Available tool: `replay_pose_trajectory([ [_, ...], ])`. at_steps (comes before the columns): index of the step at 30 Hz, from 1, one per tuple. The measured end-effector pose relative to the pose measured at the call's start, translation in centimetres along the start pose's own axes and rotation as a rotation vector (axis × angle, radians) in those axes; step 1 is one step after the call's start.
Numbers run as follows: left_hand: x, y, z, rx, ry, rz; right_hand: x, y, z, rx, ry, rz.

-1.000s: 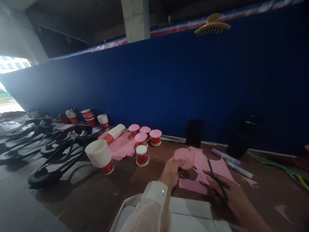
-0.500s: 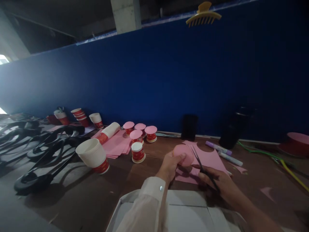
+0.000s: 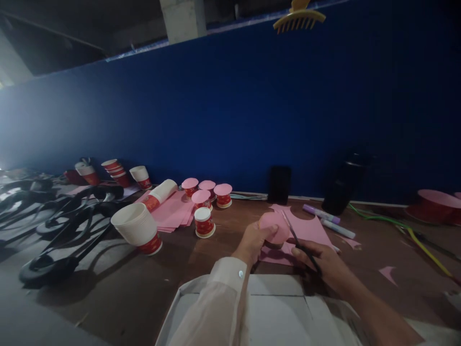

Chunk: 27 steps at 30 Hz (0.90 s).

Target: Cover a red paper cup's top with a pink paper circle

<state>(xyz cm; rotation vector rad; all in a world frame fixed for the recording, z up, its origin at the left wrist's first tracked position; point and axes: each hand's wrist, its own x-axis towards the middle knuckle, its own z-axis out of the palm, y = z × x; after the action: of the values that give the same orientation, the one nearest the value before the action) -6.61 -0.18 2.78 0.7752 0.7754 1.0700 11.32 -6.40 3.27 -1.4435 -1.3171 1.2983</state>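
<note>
My left hand [image 3: 254, 240] pinches a rounded piece of pink paper [image 3: 272, 224] between thumb and fingers. Dark-handled scissors [image 3: 296, 239] are gripped in my right hand [image 3: 319, 259], their blades pointing up and left at the right edge of that piece. Below both hands lies a pink sheet [image 3: 311, 229] with curved cut-outs. To the left, short red cups topped with pink discs [image 3: 223, 192] stand in a group. In front of them is a short red-and-white cup [image 3: 204, 222] without a pink disc.
Nested paper cups [image 3: 139, 228] lean beside black headsets [image 3: 50, 264] at left. Pink sheets [image 3: 173, 214] lie under another cup stack. Markers [image 3: 321, 213], a black bottle [image 3: 344, 185] and a dark phone [image 3: 279, 185] are near the blue partition [image 3: 230, 110]. A white box [image 3: 277, 312] is closest to me.
The camera view has shifted slightly, moving the scene up and left in the picture. Both hands keep their holds, with the scissors still at the pink piece's right edge.
</note>
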Motion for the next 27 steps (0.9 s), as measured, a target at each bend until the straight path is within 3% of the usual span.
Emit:
replay_pose_trajectory([
  [5,0.0,-0.1,-0.1,0.055,-0.022,0.019,0.0,-0.4,-0.4,-0.083,0.012,0.006],
  [10,-0.1,0.0,0.0,0.098,0.003,-0.002,-0.3,-1.3,-0.4,-0.166,0.070,-0.080],
  [14,-0.2,0.2,0.2,0.084,0.005,-0.006,-0.2,-0.9,-0.2,-0.099,0.030,0.003],
  [19,-0.1,0.2,0.3,0.085,-0.001,0.002,-0.2,-0.5,-0.1,-0.058,0.067,-0.008],
  [27,-0.1,0.2,0.2,0.094,0.001,-0.034,-0.1,-1.2,-0.7,-0.216,0.058,-0.031],
])
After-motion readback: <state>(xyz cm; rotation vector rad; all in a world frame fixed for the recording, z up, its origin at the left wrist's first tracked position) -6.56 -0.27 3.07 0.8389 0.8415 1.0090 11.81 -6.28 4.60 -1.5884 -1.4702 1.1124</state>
